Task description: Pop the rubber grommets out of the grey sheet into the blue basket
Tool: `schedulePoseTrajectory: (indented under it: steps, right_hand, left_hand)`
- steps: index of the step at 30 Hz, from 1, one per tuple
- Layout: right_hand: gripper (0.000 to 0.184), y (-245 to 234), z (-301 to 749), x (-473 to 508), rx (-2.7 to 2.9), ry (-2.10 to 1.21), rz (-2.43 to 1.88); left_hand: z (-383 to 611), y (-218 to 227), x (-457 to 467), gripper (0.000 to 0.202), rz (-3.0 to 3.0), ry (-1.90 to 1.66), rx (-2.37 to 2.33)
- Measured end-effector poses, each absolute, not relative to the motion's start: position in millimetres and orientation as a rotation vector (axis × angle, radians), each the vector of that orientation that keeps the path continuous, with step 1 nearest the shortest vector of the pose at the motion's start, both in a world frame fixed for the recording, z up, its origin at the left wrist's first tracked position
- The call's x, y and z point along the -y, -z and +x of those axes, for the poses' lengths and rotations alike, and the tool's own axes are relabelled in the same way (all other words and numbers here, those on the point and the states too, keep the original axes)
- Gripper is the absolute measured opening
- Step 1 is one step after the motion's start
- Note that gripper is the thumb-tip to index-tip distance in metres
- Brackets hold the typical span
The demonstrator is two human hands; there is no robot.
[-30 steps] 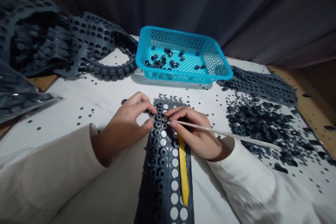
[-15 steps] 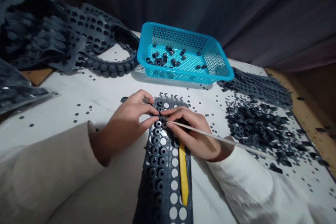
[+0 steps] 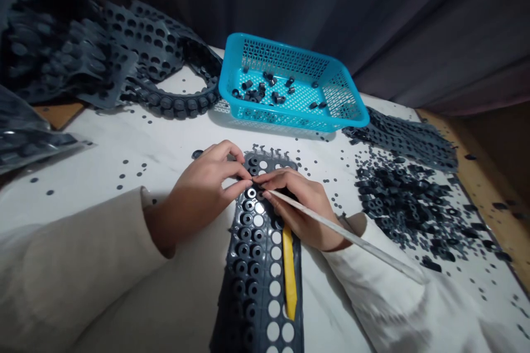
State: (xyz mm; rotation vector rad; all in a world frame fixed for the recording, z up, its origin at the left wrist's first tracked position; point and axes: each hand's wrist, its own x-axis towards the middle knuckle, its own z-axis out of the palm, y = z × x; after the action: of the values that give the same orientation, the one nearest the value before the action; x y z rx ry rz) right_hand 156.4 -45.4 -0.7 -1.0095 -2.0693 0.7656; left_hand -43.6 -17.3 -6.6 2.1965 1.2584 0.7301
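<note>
A long dark rubber strip (image 3: 253, 265) full of moulded rings and punched round holes lies lengthwise in front of me on the white table. My left hand (image 3: 202, 198) pinches the strip's upper left edge, fingers closed on it. My right hand (image 3: 300, 207) rests on the strip's upper right side and grips a thin pale stick (image 3: 351, 238), whose tip points at a ring near the strip's top. A yellow tool (image 3: 289, 273) lies on the strip under my right wrist.
A blue plastic basket (image 3: 351, 113) with several small dark rings stands behind the strip. A heap of loose dark rings (image 3: 408, 204) lies at the right, next to flat scrap strips (image 3: 408, 135). Punched-out rubber sheets (image 3: 83, 60) pile up at the back left. Small black dots litter the table (image 3: 136, 149).
My hands have stayed at the strip's top. The stick's free end has dropped lower and nearer my right sleeve, and its tip has shifted slightly on the rings.
</note>
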Motion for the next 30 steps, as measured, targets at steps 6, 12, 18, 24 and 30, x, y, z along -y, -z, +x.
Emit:
schedulePoseTrajectory:
  steps: [6, 12, 18, 24, 30]
  right_hand:
    - [0.007, 1.3, 156.7, 45.9, 2.109, -0.740, -1.006]
    - [0.008, 1.1, 155.4, 45.5, 2.149, -0.683, -1.012]
    - [0.007, 1.9, 155.9, 44.7, 2.144, -0.698, -1.032]
    - [0.004, 2.4, 157.0, 45.6, 2.105, -0.744, -0.992]
    - [0.006, 1.1, 155.6, 45.4, 2.133, -0.725, -1.039]
  left_hand:
    - [-43.2, 5.6, 17.4, 0.015, 2.212, -0.721, -1.263]
    - [-42.6, 3.9, 17.3, 0.016, 2.208, -0.737, -1.248]
    - [-42.6, 3.3, 17.2, 0.013, 2.204, -0.748, -1.226]
    - [-43.6, 3.4, 16.8, 0.013, 2.219, -0.747, -1.225]
    - [-42.4, 2.0, 16.5, 0.015, 2.226, -0.738, -1.233]
